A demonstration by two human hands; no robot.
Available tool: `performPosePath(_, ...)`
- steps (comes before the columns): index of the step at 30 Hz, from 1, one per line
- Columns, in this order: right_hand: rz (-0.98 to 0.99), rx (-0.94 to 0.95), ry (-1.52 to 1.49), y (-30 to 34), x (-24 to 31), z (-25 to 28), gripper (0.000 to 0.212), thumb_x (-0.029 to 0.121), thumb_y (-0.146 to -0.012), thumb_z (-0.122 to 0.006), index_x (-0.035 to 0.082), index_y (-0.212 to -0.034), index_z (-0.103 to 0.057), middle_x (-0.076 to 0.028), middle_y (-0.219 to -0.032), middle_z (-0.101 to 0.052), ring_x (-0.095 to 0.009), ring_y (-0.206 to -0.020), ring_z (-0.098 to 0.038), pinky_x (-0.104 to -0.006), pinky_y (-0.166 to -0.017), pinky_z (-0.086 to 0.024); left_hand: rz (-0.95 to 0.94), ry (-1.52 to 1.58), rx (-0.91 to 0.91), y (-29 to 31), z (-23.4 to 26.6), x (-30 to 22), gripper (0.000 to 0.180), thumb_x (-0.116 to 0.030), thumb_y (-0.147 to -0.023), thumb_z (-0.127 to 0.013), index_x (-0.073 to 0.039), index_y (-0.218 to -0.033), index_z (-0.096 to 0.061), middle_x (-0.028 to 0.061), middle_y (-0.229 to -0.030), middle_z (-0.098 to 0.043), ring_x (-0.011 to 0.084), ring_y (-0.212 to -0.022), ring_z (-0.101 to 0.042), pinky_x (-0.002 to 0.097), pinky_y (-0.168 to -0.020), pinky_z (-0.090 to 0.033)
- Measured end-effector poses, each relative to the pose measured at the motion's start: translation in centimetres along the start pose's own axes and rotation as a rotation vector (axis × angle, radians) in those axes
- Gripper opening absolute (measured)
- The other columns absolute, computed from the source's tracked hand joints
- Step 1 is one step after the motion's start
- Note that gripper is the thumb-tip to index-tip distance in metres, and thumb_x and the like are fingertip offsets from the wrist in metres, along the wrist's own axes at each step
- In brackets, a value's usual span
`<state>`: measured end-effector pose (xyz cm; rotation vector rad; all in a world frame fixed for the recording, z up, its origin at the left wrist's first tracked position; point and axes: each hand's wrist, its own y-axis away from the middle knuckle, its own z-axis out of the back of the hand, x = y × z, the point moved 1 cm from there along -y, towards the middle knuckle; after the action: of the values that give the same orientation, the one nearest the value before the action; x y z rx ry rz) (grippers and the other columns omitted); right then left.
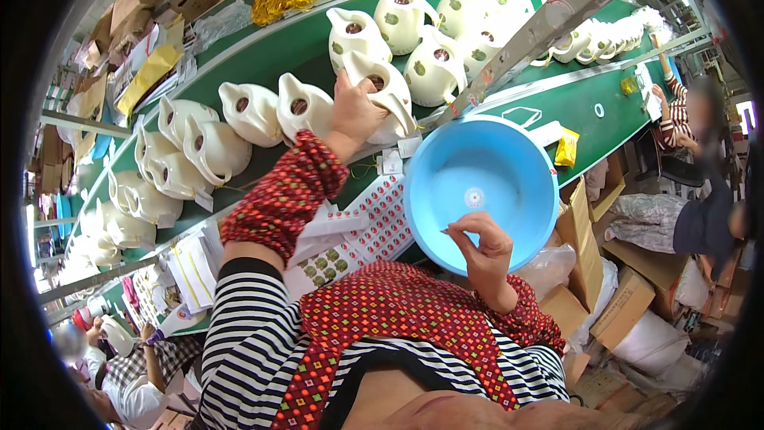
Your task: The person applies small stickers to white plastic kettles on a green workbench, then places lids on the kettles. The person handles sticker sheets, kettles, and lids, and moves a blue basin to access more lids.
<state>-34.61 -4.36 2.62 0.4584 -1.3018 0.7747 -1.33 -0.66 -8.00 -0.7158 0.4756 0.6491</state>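
Note:
My left hand [354, 111] reaches forward and is closed on a white jug [374, 72] with a pointed spout, at the near edge of the green conveyor belt [239, 40]. More white jugs stand beyond it, several with a green printed motif, such as the jug [436, 68] to its right. Over the blue basin [426, 151] my right hand [485, 255] is raised, thumb and forefinger pinched together. A tiny dark bit shows at those fingertips, too small to name. Below my left hand lie a sheet of red stickers [388, 219] and a sheet of green stickers [322, 269].
A row of white jugs [215, 147] runs down the left. A metal post [549, 20] slants across the belt. The yellow packet [566, 147] lies right of the basin. Cardboard boxes [629, 306] stand at lower right. Co-workers [692, 135] are at right and lower left.

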Motion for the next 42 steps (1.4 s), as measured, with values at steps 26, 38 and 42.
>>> performPosePath(26, 0.071, 0.196, -0.1, -3.3, 2.8, -1.8, 0.018, -0.006, -0.08, -0.084, 0.0, -0.092, -0.071, -0.012, -0.121, -0.068, -0.022, -0.11, -0.066, -0.0342, -0.094, -0.052, 0.054, -0.107, 0.182, 3.5, 8.2, 12.6, 0.038, -0.023, -0.064, -0.094, -0.011, -0.098, -0.081, 0.034, -0.166, -0.021, 0.0492, -0.147, -0.042, 0.0426, -0.12, -0.041)
performPosePath(38, -0.553, 0.928, -0.586, -0.7, 6.1, -6.6, 0.008, 0.002, -0.098, -0.072, -0.002, -0.101, -0.066, -0.015, -0.122, -0.069, -0.017, -0.109, -0.066, -0.0315, -0.099, -0.053, 0.885, 1.377, 0.556, 14.7, 11.7, 8.4, 0.03, -0.034, -0.097, -0.077, -0.006, -0.11, -0.075, 0.0023, -0.098, -0.074, 0.0116, -0.083, -0.071, 0.0298, -0.072, -0.06)
performPosePath(42, -0.579, 0.869, -0.538, 0.4, 4.9, -8.0, 0.008, 0.005, -0.099, -0.072, 0.0, -0.101, -0.066, -0.011, -0.121, -0.069, -0.012, -0.102, -0.067, -0.0277, -0.094, -0.053, 1.053, 1.228, 0.714, 15.7, 12.7, 5.3, 0.032, -0.034, -0.101, -0.071, -0.006, -0.116, -0.071, 0.0064, -0.105, -0.074, 0.0151, -0.086, -0.073, 0.0325, -0.078, -0.061)
